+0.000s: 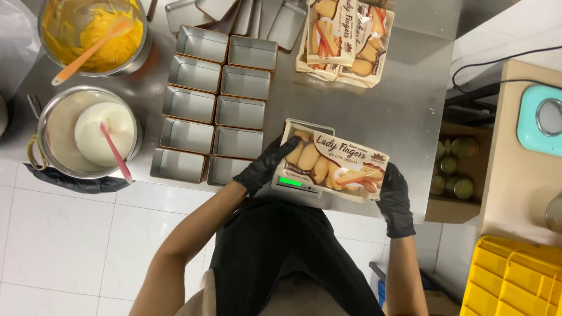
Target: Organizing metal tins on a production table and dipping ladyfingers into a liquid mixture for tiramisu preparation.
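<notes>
Both my hands wear black gloves and hold a flat packet of finger biscuits (pixel 336 165) over a small kitchen scale (pixel 295 184) with a lit green display. My left hand (pixel 264 165) grips the packet's left end. My right hand (pixel 394 199) grips its right end. An empty metal tin (pixel 309 126) sits on the scale under the packet, mostly hidden.
Several empty rectangular tins (pixel 213 111) stand in two columns on the steel table (pixel 380 105). A bowl of yellow batter (pixel 93 32) and a pot of white cream (pixel 88 131) with spatulas sit left. More biscuit packets (pixel 345 35) lie at the back. A yellow crate (pixel 515 281) is lower right.
</notes>
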